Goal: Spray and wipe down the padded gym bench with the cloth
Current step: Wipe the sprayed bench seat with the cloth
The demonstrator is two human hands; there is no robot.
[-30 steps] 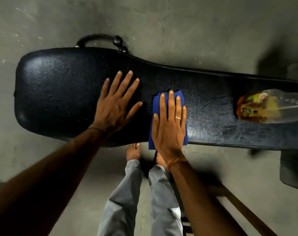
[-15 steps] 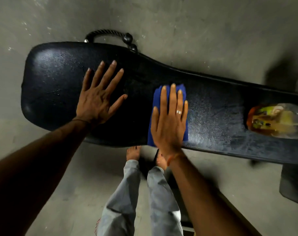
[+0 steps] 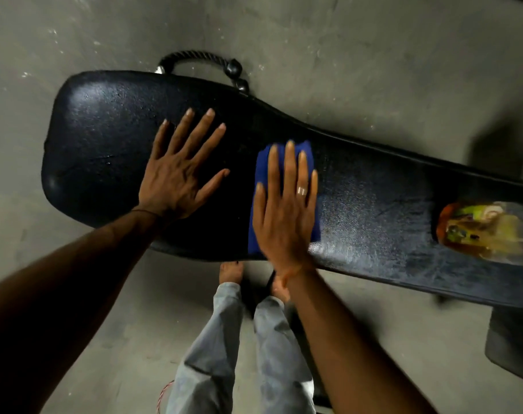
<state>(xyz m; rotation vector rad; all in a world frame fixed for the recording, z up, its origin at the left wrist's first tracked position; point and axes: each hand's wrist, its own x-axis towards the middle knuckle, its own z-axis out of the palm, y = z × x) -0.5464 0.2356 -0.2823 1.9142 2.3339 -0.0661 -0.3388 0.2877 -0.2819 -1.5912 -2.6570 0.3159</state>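
Fingers of the right hand [image 3: 284,210] lie flat and together, pressing the folded blue cloth [image 3: 261,204] onto the middle of the bench pad [image 3: 104,138]; the left hand [image 3: 176,171] rests splayed beside it, gripping nothing. Wiping looks underway, and the next stroke likely calls for steady pressure toward the dull, streaked stretch near the spray bottle [image 3: 487,228] lying on its side on the pad's right end.

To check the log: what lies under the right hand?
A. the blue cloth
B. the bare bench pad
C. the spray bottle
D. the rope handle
A: the right hand lies flat on the blue cloth, pressing it onto the bench.
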